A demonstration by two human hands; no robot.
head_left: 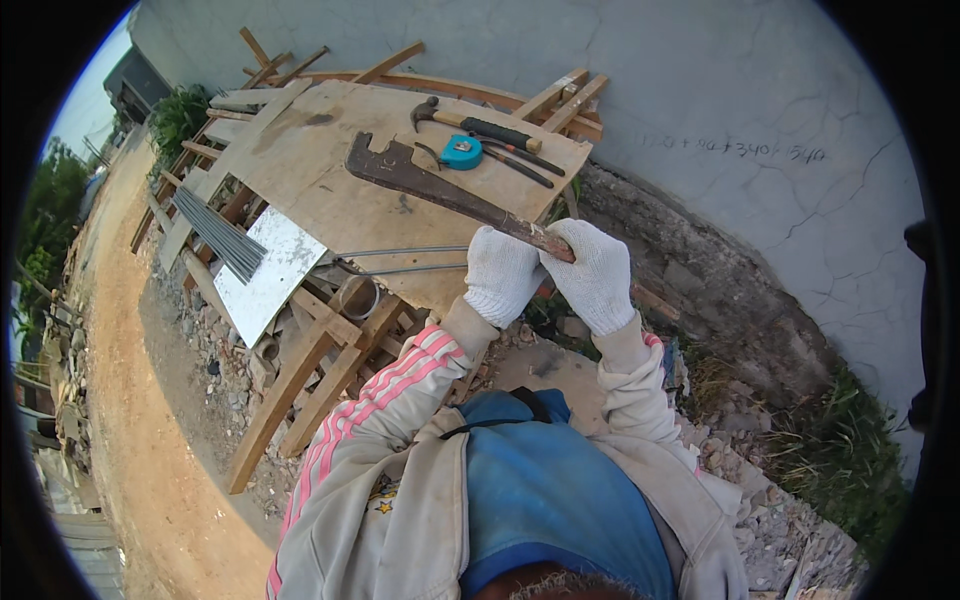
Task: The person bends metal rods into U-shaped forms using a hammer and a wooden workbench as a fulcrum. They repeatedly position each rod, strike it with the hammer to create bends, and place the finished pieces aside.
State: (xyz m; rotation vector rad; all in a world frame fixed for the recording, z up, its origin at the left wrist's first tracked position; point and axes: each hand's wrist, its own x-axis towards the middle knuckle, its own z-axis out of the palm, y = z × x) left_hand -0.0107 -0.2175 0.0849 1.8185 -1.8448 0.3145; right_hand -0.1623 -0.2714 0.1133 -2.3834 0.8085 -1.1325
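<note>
- Both hands wear white knit gloves; the left hand (500,272) and the right hand (597,275) sit side by side, each wrapped tight around the handle end of a long rusty bending tool (440,190).
- That tool runs from the hands up and to the left across the plywood worktop (330,200); its broad notched head lies flat on the board, well clear of the gloves.
- Two thin steel rods (400,260) lie along the near edge of the worktop, just left of the left hand. They look straight where they show, so I judge little bending is done on them yet; whether either one is caught in the tool's notches cannot be made out.
- At the far end of the worktop lie a claw hammer (470,122), a turquoise tape measure (462,152) and dark-handled pliers (520,160), none of them touched.
- A bundle of thin grey rods (220,232) rests to the left on a white sheet panel (268,280), apparently stock waiting its turn.
- No packages or labels show. The one marking is a faint row of dark handwritten figures (740,150) on the grey plastered wall (720,80), right of the worktop.
- Rough timber frames (300,385) prop the worktop over rubble.
</note>
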